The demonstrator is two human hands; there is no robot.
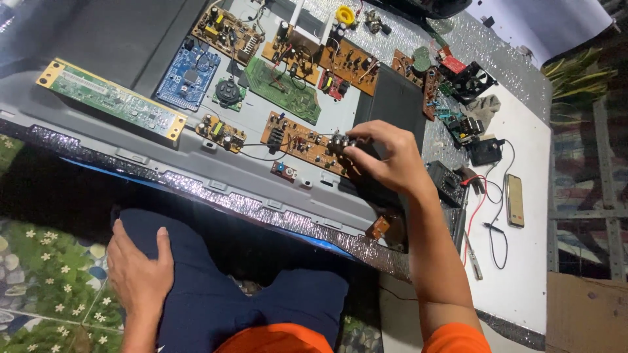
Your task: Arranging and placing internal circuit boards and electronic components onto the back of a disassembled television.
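Circuit boards cover a grey panel (pixel 196 167) (silver-edged). Right hand (pixel 386 160) pinches a small component (pixel 340 142) on the brown board (pixel 297 140); left hand (pixel 139 268) rests open, flat on the knee (pixel 190 261).

Low white table (pixel 523 274) runs along the right side, silver foil sheet (pixel 471 46) spread over its far end w/ a crinkly shine. Floor mat (pixel 46 274) at bottom left is green w/ small white flowers & pebble print. Right edge: grey metal frame (pixel 608 216), cardboard (pixel 585 314) below it, green leaves (pixel 575 72) above. Light is bright, cool, from overhead.
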